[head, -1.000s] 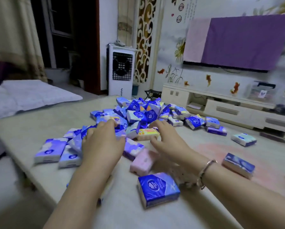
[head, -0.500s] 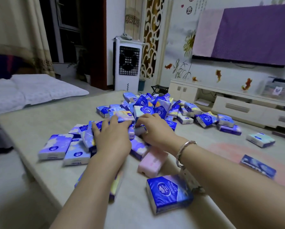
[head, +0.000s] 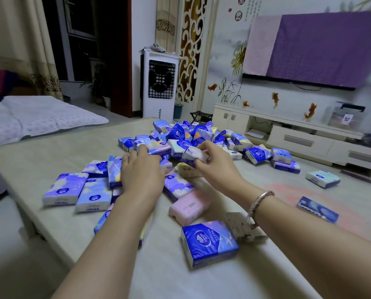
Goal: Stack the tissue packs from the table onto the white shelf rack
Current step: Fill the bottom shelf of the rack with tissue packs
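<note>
Nearest you, a dark blue plastic-wrapped tissue pack and a pale pink tissue pack lie flat on the beige tabletop, untouched. Your left hand rests palm-down on the lilac packs, fingers bent over them; can't tell if it grips one. Your right hand pinches a small whitish-lilac tissue pack just off the heap. Beyond, the big pile of blue and purple tissue packs sits mid-tabletop, with strays to the right. No white shelf rack in view, so judge the task barely started: nearly everything left to move. Versus half a second ago, your right hand has lifted that pack clear; your left has reached slightly further in.
</note>
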Demonstrator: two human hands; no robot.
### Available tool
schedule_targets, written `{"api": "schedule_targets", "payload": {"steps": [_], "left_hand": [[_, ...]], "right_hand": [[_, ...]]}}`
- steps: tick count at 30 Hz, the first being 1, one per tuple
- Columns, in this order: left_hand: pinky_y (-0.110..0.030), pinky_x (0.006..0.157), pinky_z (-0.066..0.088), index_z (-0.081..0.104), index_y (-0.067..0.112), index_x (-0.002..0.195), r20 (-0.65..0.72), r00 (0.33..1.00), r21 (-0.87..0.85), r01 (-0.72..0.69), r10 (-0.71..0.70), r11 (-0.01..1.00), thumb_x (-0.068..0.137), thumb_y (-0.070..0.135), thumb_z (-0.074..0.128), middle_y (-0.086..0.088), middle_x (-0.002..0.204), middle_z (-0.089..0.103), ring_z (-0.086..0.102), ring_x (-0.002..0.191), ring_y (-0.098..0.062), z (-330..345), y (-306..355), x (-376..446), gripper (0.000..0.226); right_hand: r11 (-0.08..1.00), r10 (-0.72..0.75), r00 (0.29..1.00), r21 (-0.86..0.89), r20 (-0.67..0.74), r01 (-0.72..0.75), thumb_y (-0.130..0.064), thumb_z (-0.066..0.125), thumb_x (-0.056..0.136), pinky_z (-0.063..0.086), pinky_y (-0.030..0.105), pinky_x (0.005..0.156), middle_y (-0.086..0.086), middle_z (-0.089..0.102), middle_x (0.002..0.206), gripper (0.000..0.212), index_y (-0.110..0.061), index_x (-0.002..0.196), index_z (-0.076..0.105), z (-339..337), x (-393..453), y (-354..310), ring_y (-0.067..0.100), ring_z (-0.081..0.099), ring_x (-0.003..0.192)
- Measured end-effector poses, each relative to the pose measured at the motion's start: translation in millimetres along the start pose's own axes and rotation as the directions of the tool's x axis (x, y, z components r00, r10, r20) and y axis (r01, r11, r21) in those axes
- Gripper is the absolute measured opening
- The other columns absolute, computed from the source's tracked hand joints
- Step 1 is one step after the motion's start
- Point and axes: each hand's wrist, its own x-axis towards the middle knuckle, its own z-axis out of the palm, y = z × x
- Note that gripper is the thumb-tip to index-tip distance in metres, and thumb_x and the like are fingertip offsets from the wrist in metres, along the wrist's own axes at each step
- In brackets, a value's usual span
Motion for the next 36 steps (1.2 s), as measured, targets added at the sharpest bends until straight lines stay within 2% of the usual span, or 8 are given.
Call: {"api": "schedule_targets", "payload": {"steps": [6,11,14,18,21,29,32,36], "left_hand": [[-0.040,0.096,0.035,0.071,0.018,0.094,-0.128,0.991,-0.296,0.004,-0.044,0.955,0.098,0.043,0.039,-0.007,0.112,0.053,0.051,0.103,-0.029,-21,13,-1,0.041],[-0.031,0.060,0.033,0.068,0.012,0.080,-0.113,0.993,-0.690,-0.110,0.044,0.715,0.097,0.045,0.043,-0.011,0.072,0.053,0.048,0.069,-0.019,-62,64,-24,0.045],[-0.029,0.067,0.038,0.066,0.011,0.073,-0.032,0.989,-0.856,-0.102,0.145,0.507,0.096,0.044,0.047,-0.014,0.068,0.059,0.044,0.061,-0.008,-82,97,-56,0.044],[-0.022,0.072,0.042,0.074,0.017,0.087,0.153,0.949,-0.953,0.067,0.275,0.296,0.094,0.044,0.051,-0.001,0.081,0.073,0.060,0.073,-0.007,-103,136,-110,0.036],[-0.025,0.086,0.049,0.074,0.019,0.085,0.261,0.850,-0.965,0.215,0.457,0.152,0.095,0.039,0.051,-0.003,0.088,0.075,0.069,0.080,-0.011,-117,170,-145,0.033],[-0.034,0.099,0.048,0.073,0.017,0.095,0.321,0.586,-0.933,0.329,0.744,0.143,0.094,0.042,0.049,-0.006,0.098,0.075,0.071,0.084,-0.015,-152,244,-211,0.035],[-0.036,0.100,0.048,0.071,0.016,0.098,0.305,0.530,-0.936,0.319,0.791,0.148,0.093,0.042,0.050,-0.007,0.099,0.074,0.070,0.083,-0.015,-159,280,-224,0.034],[-0.036,0.099,0.048,0.068,0.020,0.101,0.285,0.510,-0.947,0.280,0.812,0.157,0.093,0.046,0.049,-0.004,0.098,0.074,0.069,0.090,-0.016,-153,336,-227,0.032]], "right_hand": [[0.991,0.061,0.993,0.127,-0.097,-0.048,-0.015,0.053,0.087,0.042,0.029,0.062,0.001,0.062,0.084,0.008,-0.014,0.094,0.055,-24,-21,2,0.024,0.059,0.076],[0.975,0.133,0.977,0.199,-0.168,-0.098,-0.019,0.053,0.086,0.055,0.050,0.074,0.005,0.066,0.090,0.009,-0.020,0.095,0.053,-70,-58,-3,0.029,0.063,0.085],[0.984,0.138,0.964,0.145,-0.227,-0.107,-0.020,0.053,0.085,0.056,0.042,0.072,-0.002,0.067,0.089,0.011,-0.028,0.093,0.053,-112,-96,-5,0.022,0.063,0.080],[0.990,0.141,0.940,0.059,-0.311,-0.129,-0.012,0.053,0.088,0.040,0.014,0.047,0.000,0.060,0.068,0.008,-0.018,0.093,0.055,-176,-166,-4,0.004,0.053,0.050],[0.986,0.113,0.913,-0.072,-0.391,-0.152,-0.015,0.056,0.086,0.036,0.017,0.051,-0.004,0.060,0.067,0.007,-0.020,0.091,0.054,-219,-224,-1,0.005,0.049,0.053],[0.964,0.150,0.800,-0.095,-0.581,-0.249,-0.015,0.058,0.089,0.048,0.025,0.057,-0.005,0.066,0.074,0.012,-0.026,0.091,0.055,-315,-334,14,0.007,0.060,0.062],[0.922,0.104,0.764,-0.227,-0.637,-0.314,-0.015,0.056,0.089,0.040,0.014,0.055,-0.010,0.061,0.073,0.011,-0.023,0.095,0.052,-350,-353,27,-0.001,0.057,0.064],[0.847,0.126,0.746,-0.320,-0.654,-0.424,-0.015,0.051,0.094,0.035,0.030,0.060,0.000,0.058,0.085,0.020,-0.014,0.114,0.048,-389,-360,58,0.017,0.054,0.071]]}}
